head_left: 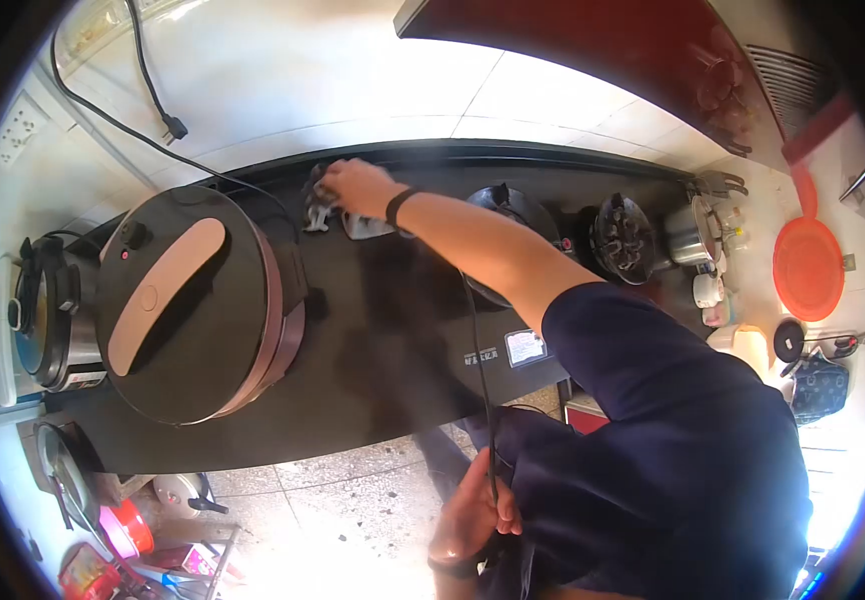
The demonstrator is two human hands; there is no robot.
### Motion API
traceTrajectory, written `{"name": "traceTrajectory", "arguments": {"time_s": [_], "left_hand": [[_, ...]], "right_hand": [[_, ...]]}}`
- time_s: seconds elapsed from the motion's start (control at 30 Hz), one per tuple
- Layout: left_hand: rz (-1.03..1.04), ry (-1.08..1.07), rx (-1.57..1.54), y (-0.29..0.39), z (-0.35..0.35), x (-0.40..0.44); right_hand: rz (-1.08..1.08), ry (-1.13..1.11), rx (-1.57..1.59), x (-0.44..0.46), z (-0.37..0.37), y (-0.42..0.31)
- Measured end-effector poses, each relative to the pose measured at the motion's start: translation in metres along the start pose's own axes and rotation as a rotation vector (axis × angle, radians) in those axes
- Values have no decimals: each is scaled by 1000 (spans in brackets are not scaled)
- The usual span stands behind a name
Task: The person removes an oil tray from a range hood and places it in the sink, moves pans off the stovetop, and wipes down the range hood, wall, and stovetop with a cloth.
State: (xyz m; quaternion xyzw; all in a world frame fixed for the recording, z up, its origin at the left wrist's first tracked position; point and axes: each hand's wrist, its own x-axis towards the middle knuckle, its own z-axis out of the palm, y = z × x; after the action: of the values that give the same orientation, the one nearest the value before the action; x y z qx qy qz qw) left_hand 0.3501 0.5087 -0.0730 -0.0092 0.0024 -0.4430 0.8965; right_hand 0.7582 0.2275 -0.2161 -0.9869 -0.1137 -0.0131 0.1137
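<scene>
Reaching across to the back edge of the black counter (pixel 383 370), my right hand (pixel 358 187) presses down on a crumpled grey-and-white cloth (pixel 361 226), its fingers closed on part of it. A dark part of the bundle shows under the fingertips. Low in front of my body, my left hand (pixel 475 508) is curled around a thin black cord (pixel 480 370) that runs up past my right forearm. Part of the left fingers' grip is hidden. To the left of the cloth sits a large round electric griddle (pixel 193 300) with a pink handle on its lid.
Right of my forearm are two gas burners (pixel 625 238) and a steel pot (pixel 691 232). A pressure cooker (pixel 48 315) stands far left. A black power cord with a plug (pixel 174 127) hangs at the wall. A red range hood (pixel 603 50) juts out above.
</scene>
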Motion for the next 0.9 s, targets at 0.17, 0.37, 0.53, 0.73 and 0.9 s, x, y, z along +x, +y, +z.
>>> {"name": "traceTrajectory", "arguments": {"time_s": [0.17,0.37,0.53,0.73,0.9], "left_hand": [[-91,-13,50,8,18,22],[-60,-20,126,12,37,12],[-60,0,48,5,29,8],[-149,28,46,3,28,3],[-224,48,39,8,39,-5]], "right_hand": [[137,-37,-1,-36,-34,39],[424,-379,-156,-47,-71,84],[509,-365,-268,-69,-81,107],[266,-106,25,-22,-28,12],[173,31,-19,-36,7,-69]]}}
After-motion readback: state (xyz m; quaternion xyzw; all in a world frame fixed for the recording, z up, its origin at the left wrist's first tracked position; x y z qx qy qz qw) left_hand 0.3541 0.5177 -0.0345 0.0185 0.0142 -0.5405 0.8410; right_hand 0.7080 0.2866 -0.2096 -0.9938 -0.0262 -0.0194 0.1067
